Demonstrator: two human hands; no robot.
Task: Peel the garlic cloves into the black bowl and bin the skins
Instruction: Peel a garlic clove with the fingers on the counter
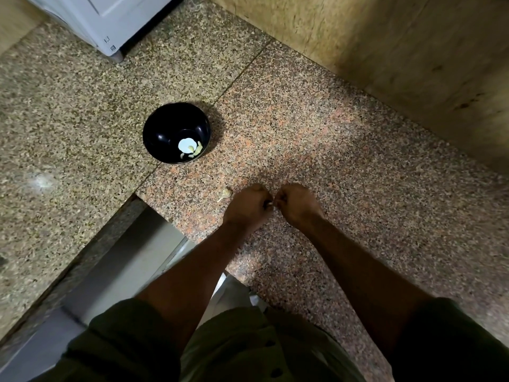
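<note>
From the head camera we look straight down at a speckled pink-and-grey granite counter (344,161). Our two bare forearms reach forward from olive-green rolled sleeves (132,334), and the hands meet over the counter near its front edge.

Our left hand (249,206) and right hand (294,205) are knuckles-up, fingers curled in, almost touching. Between them shows a small pale sliver, the garlic clove being peeled (270,203). It sits right at the fingertips of both hands, pinched from either side; most of it is hidden under the knuckles. We judge the hands are held close together so one steadies the clove while the other picks at the skin.

Just beside the left hand, on the counter, lies a small unpeeled garlic clove with a papery tail (225,193), probably parked within easy reach for the next turn.

Farther away, up and to the left, stands the round glossy black bowl (165,128), well apart from the hands. Inside it lie a few pale peeled garlic cloves (197,150) beside a bright light reflection.

At the top left is the corner of a white appliance (110,23). No bin is visible.
</note>
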